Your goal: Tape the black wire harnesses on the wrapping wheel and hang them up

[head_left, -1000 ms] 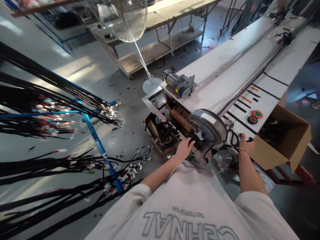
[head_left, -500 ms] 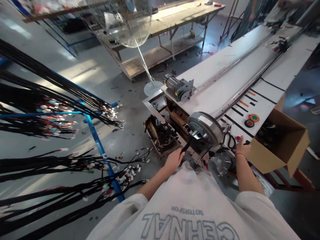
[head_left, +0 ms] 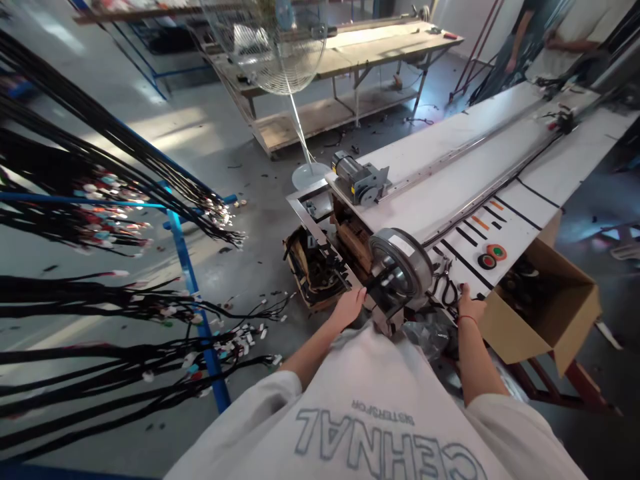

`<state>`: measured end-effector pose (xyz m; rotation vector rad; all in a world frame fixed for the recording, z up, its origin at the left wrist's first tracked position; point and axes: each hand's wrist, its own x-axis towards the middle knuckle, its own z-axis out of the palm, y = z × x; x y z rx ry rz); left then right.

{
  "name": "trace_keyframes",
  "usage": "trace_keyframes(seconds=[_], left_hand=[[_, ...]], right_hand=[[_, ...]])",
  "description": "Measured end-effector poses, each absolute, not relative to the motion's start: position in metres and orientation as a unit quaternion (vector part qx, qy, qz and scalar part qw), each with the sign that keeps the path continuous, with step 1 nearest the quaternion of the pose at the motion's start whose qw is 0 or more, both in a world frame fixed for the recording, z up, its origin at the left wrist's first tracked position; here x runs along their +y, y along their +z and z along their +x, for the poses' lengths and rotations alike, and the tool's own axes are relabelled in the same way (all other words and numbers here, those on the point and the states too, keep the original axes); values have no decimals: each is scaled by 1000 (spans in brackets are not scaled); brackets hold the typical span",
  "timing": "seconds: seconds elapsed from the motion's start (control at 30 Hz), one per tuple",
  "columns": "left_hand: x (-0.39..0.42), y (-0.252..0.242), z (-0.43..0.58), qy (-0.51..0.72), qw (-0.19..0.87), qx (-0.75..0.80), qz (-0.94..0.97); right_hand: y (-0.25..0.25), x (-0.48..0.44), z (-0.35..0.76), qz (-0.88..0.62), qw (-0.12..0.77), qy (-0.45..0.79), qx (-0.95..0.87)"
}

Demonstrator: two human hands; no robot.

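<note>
Low at centre, my left hand is closed around the end of a black strip. The strip runs up to a large metal-rimmed wheel with a white label, at the near end of a long white table. My right hand rests at the table's near edge, thumb raised and apart from the fingers, with nothing visible in its grasp. Dark-handled pliers lie just left of it. A round green button and a round red button sit on the tabletop beyond.
An open cardboard box stands to the right. A motor sits at the table's far left corner. Black cable bundles hang on a blue rack at left. Beyond are a fan and a wooden bench. People stand at the table's far end.
The view has shifted slightly. My left hand has come closer to the wheel along the black strip. My right thumb now covers the spot where a small red button showed at the table edge.
</note>
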<state>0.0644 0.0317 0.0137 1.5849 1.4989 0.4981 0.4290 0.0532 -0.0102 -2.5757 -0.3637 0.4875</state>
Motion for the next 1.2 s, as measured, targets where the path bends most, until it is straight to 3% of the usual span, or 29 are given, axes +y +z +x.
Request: trace_keyframes(seconds=[0.13,0.3,0.47,0.6,0.73,0.87,0.97,1.07,1.13,1.2], left_hand=[[51,23,69,226,521,565,599],[62,36,75,208,754,524,337],[65,45,71,216,854,437,181],[59,44,75,254,850,440,140],[55,38,79,258,830,461,178],[53,27,75,267,823,461,198],[55,18,68,256,840,445,177],[63,10,66,199,862,436,167],[72,6,68,180,846,459,203],[86,3,72,169,823,483,248]], right_hand=[[7,73,431,-935,249,131,-216],[40,121,414,-861,316,109,-384],[36,113,420,-925,249,109,-267],[5,77,441,-935,238,224,-135],[-9,65,448,-932,242,220,-153],[17,81,443,-944,215,103,-229],[55,112,429,-902,251,31,-350],[92,153,393,-797,276,189,-503],[108,182,357,-713,244,312,-579],[117,209,317,-656,231,360,-623]])
